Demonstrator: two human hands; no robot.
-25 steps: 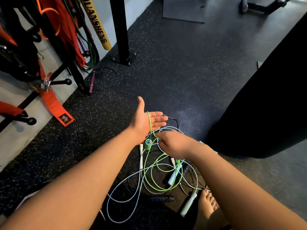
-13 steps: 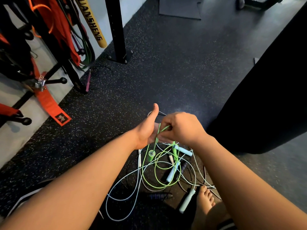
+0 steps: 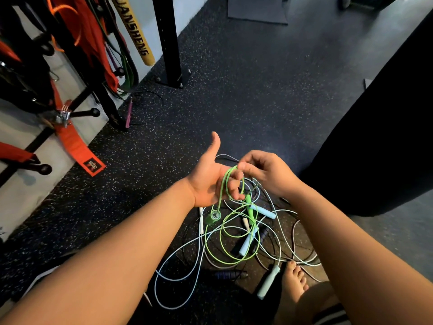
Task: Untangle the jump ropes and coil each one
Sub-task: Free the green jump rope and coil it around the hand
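One loop of the green rope (image 3: 225,184) is going round my left hand (image 3: 208,181), which I hold open, thumb up, fingers spread as a form for the coil. My right hand (image 3: 267,172) pinches the same rope at the top of the loop, just by my left fingertips. Its green handle (image 3: 214,216) hangs below my left palm. Most of the rope lies on the floor (image 3: 257,90) in the tangle (image 3: 246,242) with the pale blue and dark ropes, near my foot (image 3: 294,277). I judge this an early wrap. Next I should draw more green slack free, gently, so it does not snag on the others.
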